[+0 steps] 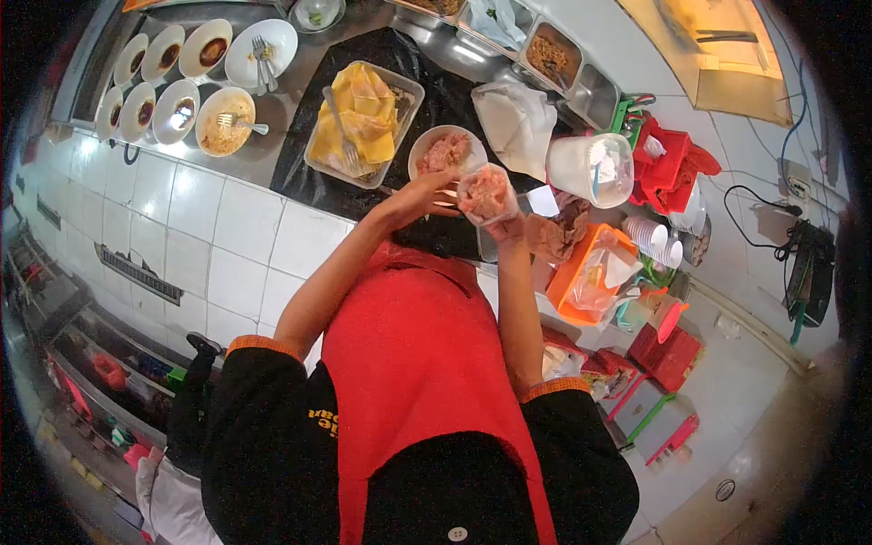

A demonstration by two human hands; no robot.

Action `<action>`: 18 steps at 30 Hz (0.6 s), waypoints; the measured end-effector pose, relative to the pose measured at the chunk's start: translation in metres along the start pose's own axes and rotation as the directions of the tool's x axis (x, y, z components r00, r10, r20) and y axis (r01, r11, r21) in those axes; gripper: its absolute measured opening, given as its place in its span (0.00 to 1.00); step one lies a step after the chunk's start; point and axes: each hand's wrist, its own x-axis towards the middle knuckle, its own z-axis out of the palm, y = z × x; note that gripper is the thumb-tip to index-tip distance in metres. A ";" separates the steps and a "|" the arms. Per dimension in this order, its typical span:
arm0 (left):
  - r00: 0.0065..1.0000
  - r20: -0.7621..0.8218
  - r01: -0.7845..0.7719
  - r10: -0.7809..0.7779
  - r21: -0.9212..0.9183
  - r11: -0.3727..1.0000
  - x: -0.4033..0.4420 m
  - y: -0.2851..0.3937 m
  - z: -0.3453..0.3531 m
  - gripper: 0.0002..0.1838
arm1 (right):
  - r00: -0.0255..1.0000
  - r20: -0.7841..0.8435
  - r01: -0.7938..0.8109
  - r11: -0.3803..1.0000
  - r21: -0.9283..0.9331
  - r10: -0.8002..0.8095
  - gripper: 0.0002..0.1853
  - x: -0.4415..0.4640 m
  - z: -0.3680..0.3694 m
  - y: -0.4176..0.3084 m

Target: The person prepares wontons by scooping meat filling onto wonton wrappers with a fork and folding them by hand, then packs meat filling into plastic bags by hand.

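My right hand (510, 228) grips a clear plastic container (496, 216) filled with pink raw minced meat (483, 191), tilted so that its top shows. Close by on the left is my left hand (422, 200), its fingers apart and reaching toward the container's side; I cannot tell if they touch it. Just beyond both hands stands a white bowl (417, 150) with more pink minced meat (444, 153) in it. Left of the bowl, a metal tray (404, 127) carries yellow wrapper sheets (361, 102), with a fork (343, 132) lying on top.
Several white bowls with dark sauce (213, 53) line the left counter, beside a used bowl (214, 143) and a plate with forks (238, 58). To the right are a white tub (568, 173), an orange basket (565, 289), stacked cups (647, 234) and a red basket (656, 186).
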 end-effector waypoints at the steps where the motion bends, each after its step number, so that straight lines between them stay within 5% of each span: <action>1: 1.000 0.002 0.005 -0.005 0.003 1.000 0.003 -0.002 0.001 0.25 | 0.998 0.067 -0.005 1.000 0.006 0.004 0.38 -0.001 0.002 0.002; 2: 1.000 -0.019 0.021 -0.021 0.030 0.999 0.003 0.002 0.006 0.25 | 0.992 -0.121 -0.049 0.998 -0.038 0.044 0.37 -0.004 -0.001 0.002; 4: 0.999 -0.037 0.042 -0.040 0.063 0.997 0.004 0.005 0.011 0.24 | 0.992 -0.119 -0.051 0.997 -0.062 0.043 0.37 -0.011 -0.005 0.002; 7: 0.990 0.053 -0.141 0.131 0.402 0.905 0.000 0.003 0.015 0.21 | 0.993 -0.058 -0.108 0.982 -0.155 0.101 0.36 -0.011 -0.013 -0.001; 9: 0.976 -0.201 0.108 -0.087 0.099 0.989 0.001 -0.002 0.020 0.20 | 0.988 -0.004 -0.154 0.962 -0.226 0.157 0.36 -0.014 -0.002 -0.001; 10: 0.976 -0.199 0.112 -0.090 0.103 0.988 0.001 -0.001 0.020 0.20 | 0.985 -0.145 -0.120 0.971 -0.208 0.090 0.35 -0.022 0.006 -0.002; 12: 0.977 -0.211 0.051 0.031 0.372 0.927 -0.001 0.001 0.021 0.19 | 0.959 -0.283 -0.079 0.978 -0.193 0.021 0.35 -0.029 0.003 -0.003; 14: 0.965 -0.255 0.092 0.055 0.530 0.843 -0.002 0.009 0.026 0.19 | 0.999 -0.049 -0.025 0.964 -0.266 0.012 0.33 -0.033 -0.018 -0.002; 16: 0.951 -0.297 0.142 0.086 0.667 0.731 -0.004 0.014 0.035 0.19 | 0.990 -0.141 -0.047 0.961 -0.271 0.008 0.33 -0.040 -0.031 0.000; 18: 0.941 -0.185 -0.099 0.284 0.650 0.753 -0.003 0.015 0.048 0.17 | 0.972 -0.233 -0.068 0.959 -0.275 0.002 0.33 -0.042 -0.029 0.004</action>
